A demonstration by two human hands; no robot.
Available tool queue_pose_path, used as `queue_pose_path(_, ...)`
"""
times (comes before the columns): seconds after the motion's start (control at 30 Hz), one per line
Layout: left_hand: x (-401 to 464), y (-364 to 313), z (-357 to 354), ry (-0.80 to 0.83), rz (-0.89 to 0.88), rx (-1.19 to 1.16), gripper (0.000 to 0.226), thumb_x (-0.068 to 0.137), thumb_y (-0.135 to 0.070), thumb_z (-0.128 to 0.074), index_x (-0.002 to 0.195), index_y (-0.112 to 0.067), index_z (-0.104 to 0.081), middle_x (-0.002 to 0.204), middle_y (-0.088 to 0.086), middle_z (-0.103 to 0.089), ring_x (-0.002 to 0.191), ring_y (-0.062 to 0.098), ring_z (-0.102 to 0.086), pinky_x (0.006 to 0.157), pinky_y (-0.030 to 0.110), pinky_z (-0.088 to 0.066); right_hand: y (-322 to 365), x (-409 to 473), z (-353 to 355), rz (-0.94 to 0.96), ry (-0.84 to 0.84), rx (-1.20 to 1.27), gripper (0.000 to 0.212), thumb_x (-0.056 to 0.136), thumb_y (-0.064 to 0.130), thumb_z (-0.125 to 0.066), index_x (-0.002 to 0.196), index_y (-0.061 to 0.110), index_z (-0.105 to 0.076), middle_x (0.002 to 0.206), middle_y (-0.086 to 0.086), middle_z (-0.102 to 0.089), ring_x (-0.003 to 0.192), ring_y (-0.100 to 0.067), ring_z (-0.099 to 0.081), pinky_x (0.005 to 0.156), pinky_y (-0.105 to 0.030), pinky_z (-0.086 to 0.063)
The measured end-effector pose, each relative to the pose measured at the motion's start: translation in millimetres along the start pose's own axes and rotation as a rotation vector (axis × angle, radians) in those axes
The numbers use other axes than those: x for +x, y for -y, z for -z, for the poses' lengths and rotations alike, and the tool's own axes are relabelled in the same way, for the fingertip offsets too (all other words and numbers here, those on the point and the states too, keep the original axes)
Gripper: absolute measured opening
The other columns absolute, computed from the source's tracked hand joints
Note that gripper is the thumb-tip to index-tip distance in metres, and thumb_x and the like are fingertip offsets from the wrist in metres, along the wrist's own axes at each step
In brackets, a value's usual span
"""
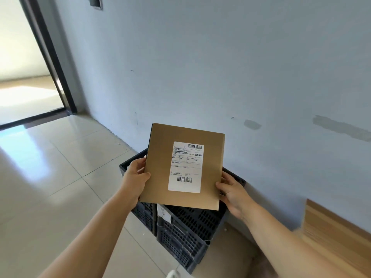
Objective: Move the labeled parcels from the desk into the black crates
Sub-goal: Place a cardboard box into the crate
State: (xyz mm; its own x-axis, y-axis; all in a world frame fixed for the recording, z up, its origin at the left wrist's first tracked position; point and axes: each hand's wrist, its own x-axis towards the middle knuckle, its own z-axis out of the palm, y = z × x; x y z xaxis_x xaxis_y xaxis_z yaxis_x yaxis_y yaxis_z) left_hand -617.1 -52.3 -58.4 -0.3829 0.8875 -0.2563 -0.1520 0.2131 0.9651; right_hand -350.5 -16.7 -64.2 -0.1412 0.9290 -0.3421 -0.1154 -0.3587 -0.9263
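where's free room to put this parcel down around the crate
Bare floor tiles run left of the black crate, out to the doorway. The right is tight: crate, wall and desk close in. Both hands, left and right, hold the parcel above the crate.

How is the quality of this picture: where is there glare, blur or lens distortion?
Head view: the doorway is overexposed, and its light glares on the glossy floor tiles; the wide lens bends the door frame and wall lines; the wooden desk corner is smeared by motion blur; the parcel and its label are fairly sharp, held by the left hand and right hand.
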Motion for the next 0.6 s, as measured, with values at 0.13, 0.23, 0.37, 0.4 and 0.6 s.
queue_pose_path(0.13,42,-1,19,-0.019,0.015,0.057,0.050,0.090,0.013,-0.037,0.130,-0.016,-0.049,0.119,-0.001,-0.056,0.090,0.005,-0.055,0.061,0.021,-0.043,-10,63,-26,-0.038,0.051,-0.035,0.045,0.097,-0.003,-0.044,0.135,0.020,-0.048,0.121,-0.002,-0.063,0.110,-0.020,-0.060,0.095,-0.039,-0.049)
queue_pose_path(0.23,84,-3,33,-0.058,0.036,0.120,0.053,0.089,0.014,-0.036,0.130,-0.017,-0.049,0.123,0.000,-0.056,0.099,0.013,-0.056,0.065,0.023,-0.045,-16,111,-52,-0.071,0.090,-0.049,0.047,0.096,-0.004,-0.044,0.136,0.020,-0.047,0.121,-0.003,-0.063,0.111,-0.020,-0.060,0.094,-0.038,-0.049)
queue_pose_path(0.37,144,-8,42,-0.101,0.073,0.179,0.056,0.088,0.014,-0.033,0.127,-0.022,-0.051,0.120,0.002,-0.058,0.105,0.022,-0.056,0.068,0.028,-0.048,-20,164,-79,-0.121,0.113,-0.067,0.044,0.097,-0.003,-0.044,0.131,0.024,-0.047,0.121,0.000,-0.062,0.108,-0.015,-0.061,0.086,-0.029,-0.051)
queue_pose_path(0.4,158,-8,43,-0.104,0.080,0.191,0.057,0.087,0.014,-0.033,0.127,-0.022,-0.052,0.119,0.002,-0.059,0.105,0.022,-0.056,0.069,0.029,-0.049,-22,177,-83,-0.133,0.114,-0.078,0.044,0.097,-0.002,-0.044,0.131,0.025,-0.048,0.121,0.001,-0.062,0.108,-0.015,-0.061,0.086,-0.029,-0.051)
queue_pose_path(0.6,229,1,52,-0.096,0.154,0.257,0.058,0.086,0.014,-0.033,0.120,-0.027,-0.057,0.111,-0.001,-0.063,0.103,0.021,-0.059,0.065,0.027,-0.048,-41,240,-102,-0.205,0.089,-0.169,0.048,0.097,0.002,-0.049,0.140,0.021,-0.045,0.126,0.001,-0.062,0.115,-0.016,-0.059,0.102,-0.038,-0.047)
